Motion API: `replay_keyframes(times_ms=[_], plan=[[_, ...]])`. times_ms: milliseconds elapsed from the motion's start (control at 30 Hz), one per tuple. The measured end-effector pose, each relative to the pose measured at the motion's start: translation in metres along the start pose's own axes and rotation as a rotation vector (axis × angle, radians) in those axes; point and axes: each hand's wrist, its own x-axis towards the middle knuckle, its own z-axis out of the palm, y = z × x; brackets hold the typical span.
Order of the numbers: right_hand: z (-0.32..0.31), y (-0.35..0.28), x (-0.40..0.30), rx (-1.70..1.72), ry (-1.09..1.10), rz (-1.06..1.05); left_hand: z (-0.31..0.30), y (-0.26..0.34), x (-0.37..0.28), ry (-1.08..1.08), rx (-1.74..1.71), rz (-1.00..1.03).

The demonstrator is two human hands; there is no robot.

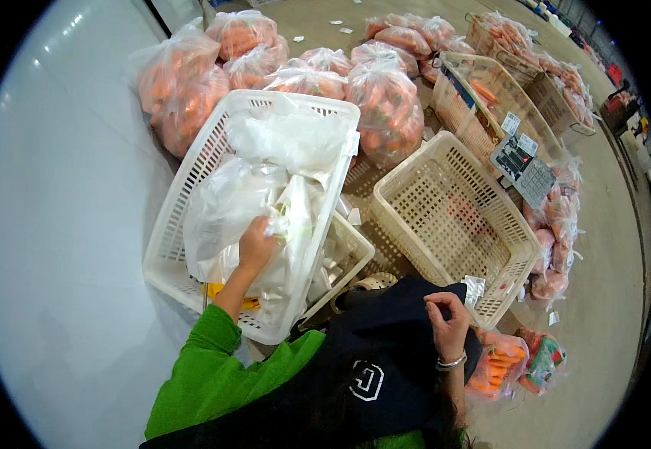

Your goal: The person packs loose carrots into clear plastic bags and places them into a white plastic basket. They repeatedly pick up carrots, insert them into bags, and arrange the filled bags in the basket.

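My left hand is closed on a bunched part of a clear plastic bag inside a white plastic crate. Its fingertips are partly hidden by the film. More thin plastic bags fill the crate, and something yellow lies near its lower end. Over my dark apron, my right hand is raised with loosely bent fingers. A small gap shows between thumb and forefinger, and I see nothing held there. That hand is close to a beige slatted crate, near a printed label at its rim.
Tied bags of carrots stand behind the crates, and others lie at lower right. A scale's keypad panel is at a second beige crate. A smaller crate sits under the white one. A pale smooth surface runs along the left.
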Motion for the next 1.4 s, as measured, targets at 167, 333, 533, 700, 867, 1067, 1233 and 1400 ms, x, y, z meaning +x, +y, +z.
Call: replay_keyframes(times_ms=[167,333,533,700,867,1067,1233,1400], plan=[[0.019,-0.025,0.012,-0.035,-0.088,-0.077,-0.066,0.035,0.022,0.099,-0.353,-0.037],[0.048,-0.05,0.043,-0.043,-0.218,-0.31,-0.06,0.086,-0.013,-0.144,-0.622,0.402],[0.108,-0.029,0.046,0.389,-0.522,0.003,-0.041,0.152,-0.042,-0.049,-0.976,0.415],[0.128,-0.006,0.037,0.607,-0.651,0.021,-0.06,0.194,-0.005,-0.251,-1.286,0.585],[0.121,-0.077,0.04,0.935,-0.389,0.186,-0.065,0.19,0.016,-0.028,-1.314,0.53],[0.118,-0.07,0.076,0.278,-0.159,0.061,-0.09,0.148,0.032,0.176,-1.049,0.286],[0.123,-0.107,0.092,0.6,-0.193,0.214,-0.101,0.131,0.035,0.345,-1.05,0.224],[0.154,-0.092,0.108,0.516,-0.468,0.197,-0.104,0.109,0.035,0.253,-1.245,-0.12]])
